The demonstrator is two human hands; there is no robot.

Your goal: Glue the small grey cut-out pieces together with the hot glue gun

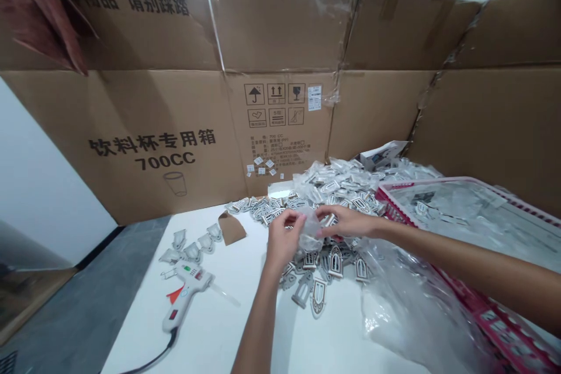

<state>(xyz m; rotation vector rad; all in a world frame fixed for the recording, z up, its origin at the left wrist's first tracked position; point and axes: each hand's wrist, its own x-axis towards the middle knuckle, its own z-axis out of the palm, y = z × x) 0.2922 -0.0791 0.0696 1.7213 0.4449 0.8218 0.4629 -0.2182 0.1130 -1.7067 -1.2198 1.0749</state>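
Note:
Both hands meet over a pile of small grey and white arched window-shaped pieces [319,297] on the white table. Between them is a small clear plastic bag [309,229]. My left hand [284,232] pinches the bag's left edge with thumb and fingers. From the right, my right hand [344,222] grips its other side, thumb below and fingers above. Whatever lies inside the bag is too blurred to make out. Loose pieces lie just below and behind the hands, and bagged ones are heaped farther back.
A white glue gun [186,292] with a cord lies at the left, near several grey pieces [193,252] and a brown scrap [231,228]. A pink basket [394,205] and a large plastic bag [407,310] are at the right. Cardboard [166,105] walls the back.

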